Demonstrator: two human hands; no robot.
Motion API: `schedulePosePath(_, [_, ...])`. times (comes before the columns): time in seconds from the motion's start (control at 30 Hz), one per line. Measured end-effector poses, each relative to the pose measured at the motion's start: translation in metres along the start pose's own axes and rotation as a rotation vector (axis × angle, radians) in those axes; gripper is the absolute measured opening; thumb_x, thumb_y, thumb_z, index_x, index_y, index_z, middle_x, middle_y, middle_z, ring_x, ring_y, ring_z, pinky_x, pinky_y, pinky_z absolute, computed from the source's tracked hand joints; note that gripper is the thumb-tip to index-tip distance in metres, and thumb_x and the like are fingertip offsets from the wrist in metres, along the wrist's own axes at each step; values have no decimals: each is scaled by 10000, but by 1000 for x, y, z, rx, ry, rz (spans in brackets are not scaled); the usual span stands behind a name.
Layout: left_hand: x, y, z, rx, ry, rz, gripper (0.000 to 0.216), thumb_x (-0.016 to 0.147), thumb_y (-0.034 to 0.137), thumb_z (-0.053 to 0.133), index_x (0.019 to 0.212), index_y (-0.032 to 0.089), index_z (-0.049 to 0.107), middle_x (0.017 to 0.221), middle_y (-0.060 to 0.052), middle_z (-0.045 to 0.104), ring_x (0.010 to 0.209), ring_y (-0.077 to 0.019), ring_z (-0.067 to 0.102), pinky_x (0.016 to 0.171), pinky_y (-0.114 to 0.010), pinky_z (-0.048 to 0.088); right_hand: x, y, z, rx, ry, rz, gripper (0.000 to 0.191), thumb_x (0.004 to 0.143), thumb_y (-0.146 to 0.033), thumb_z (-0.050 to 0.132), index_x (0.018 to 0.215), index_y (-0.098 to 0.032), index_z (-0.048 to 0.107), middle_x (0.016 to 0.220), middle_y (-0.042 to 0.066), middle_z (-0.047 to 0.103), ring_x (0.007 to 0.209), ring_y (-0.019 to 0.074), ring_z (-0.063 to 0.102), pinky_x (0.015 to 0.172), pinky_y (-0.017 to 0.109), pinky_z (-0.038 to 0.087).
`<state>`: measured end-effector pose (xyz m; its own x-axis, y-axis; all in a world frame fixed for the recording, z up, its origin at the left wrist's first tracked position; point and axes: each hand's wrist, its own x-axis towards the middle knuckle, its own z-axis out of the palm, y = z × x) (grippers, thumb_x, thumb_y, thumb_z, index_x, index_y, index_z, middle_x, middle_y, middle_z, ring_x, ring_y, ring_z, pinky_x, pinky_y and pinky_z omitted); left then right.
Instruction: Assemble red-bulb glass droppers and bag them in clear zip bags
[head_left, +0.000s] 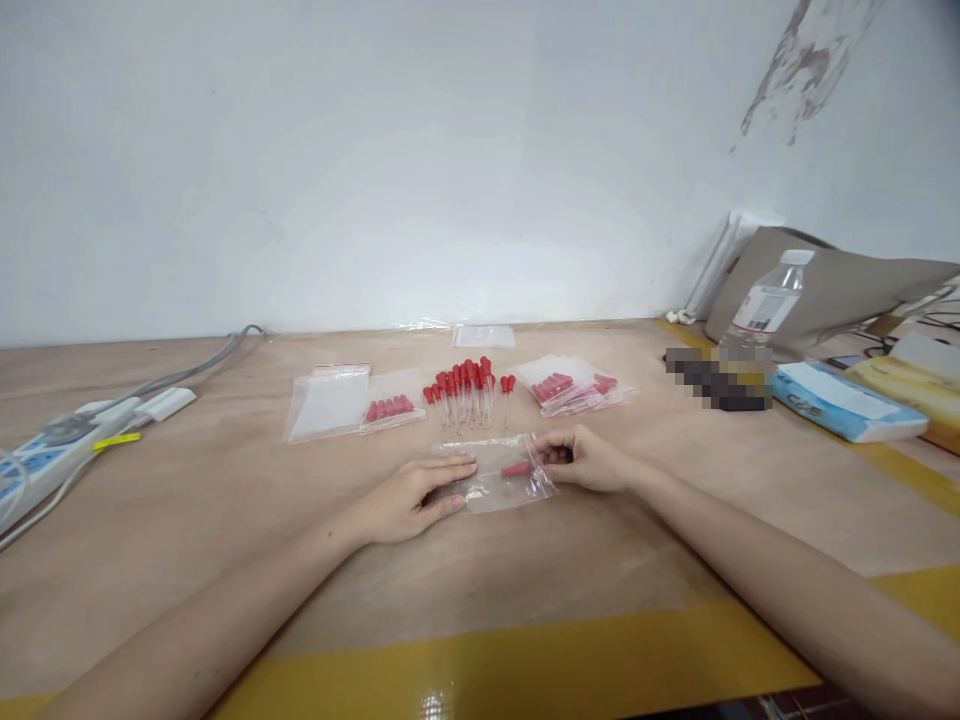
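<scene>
A clear zip bag (487, 492) lies on the table in front of me, with a red-bulbed dropper (516, 469) inside near its right end. Flat across the bag's left end rests my left hand (412, 500), fingers stretched out and thumb apart. My right hand (585, 460) has its fingers curled in at the bag's right edge, beside the red bulb; the fingertips are partly hidden. Just beyond the bag is a bunch of glass droppers with red bulbs (469, 375). A bag with several red-bulbed droppers (388, 407) lies to their left, and more filled bags (574, 388) overlap on the right.
Flat clear bags (328, 405) lie left of the droppers, another (484, 337) by the wall. A power strip (52, 455) with cables sits far left. At right are a plastic bottle (769, 300), a blurred dark object (720, 380), a tissue pack (847, 400) and a grey bag (840, 285).
</scene>
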<state>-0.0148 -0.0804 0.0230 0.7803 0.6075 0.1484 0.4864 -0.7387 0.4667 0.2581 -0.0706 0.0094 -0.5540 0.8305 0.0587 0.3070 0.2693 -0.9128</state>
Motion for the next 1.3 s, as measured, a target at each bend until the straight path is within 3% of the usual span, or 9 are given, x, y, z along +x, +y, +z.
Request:
schedulePosePath(0.2, [-1,-2,3,12,29,26,430,868,342,448,1287,245,425,1313,-46,454,1211,-206,416,1022,-403,336,1,-7,19,-95,172,-66,257,739,-374,567,805,-161,696,712,28,619,627,128,530,570,241,430])
schedulePosePath(0.3, [-1,-3,4,26,31,27,428,870,345,443,1285,243,427,1308,-47,461,1204,-205,424,1015,-402,345,4,-6,16,-126,124,-137,271,785,-362,504,825,-177,698,818,36,649,739,154,562,662,270,446])
schedulePosePath(0.4, [-1,-2,3,35,24,12,429,878,353,425,1291,238,418,1320,-43,446,1221,-200,403,1028,-400,329,8,-2,0,-235,160,-58,250,771,-338,507,785,-162,685,740,35,660,666,152,563,605,259,432])
schedulePosePath(0.5, [-1,-1,3,40,14,-13,399,905,339,363,1292,254,414,1332,-21,431,1230,-188,390,1041,-404,311,20,-5,-17,-515,433,49,185,748,-280,509,734,-171,658,713,33,655,642,154,557,585,254,396])
schedulePosePath(0.57, [-1,-2,3,41,14,-17,391,914,330,340,1291,260,414,1333,-16,429,1228,-189,394,1040,-410,313,34,-12,-23,-728,541,122,180,756,-266,489,734,-183,647,738,41,654,689,169,562,639,275,383])
schedulePosePath(0.77, [0,-3,5,51,34,40,410,893,328,394,1295,248,412,1328,-36,435,1221,-202,402,1033,-407,325,96,-19,-21,-1126,511,305,282,820,-315,430,849,-137,646,964,154,619,962,270,508,860,434,264])
schedulePosePath(0.97, [-1,-2,4,80,8,28,417,896,330,379,1301,234,406,1338,-44,423,1235,-196,383,1039,-392,313,124,0,-23,-1024,488,387,317,809,-384,452,886,-138,637,1062,172,574,1048,308,462,851,468,274])
schedulePosePath(1.13, [-3,-4,6,69,16,33,426,898,347,374,1311,245,388,1340,-41,422,1234,-197,383,1041,-389,308,118,-6,-30,-806,554,427,239,775,-370,495,898,-186,586,898,74,641,917,235,551,853,443,304])
schedulePosePath(1.3, [-4,-4,7,160,39,-32,418,889,395,379,1281,261,429,1375,-53,368,1275,-232,305,1044,-434,274,80,-9,-44,-430,856,123,236,763,-364,490,911,-181,514,720,16,634,688,156,583,721,322,399])
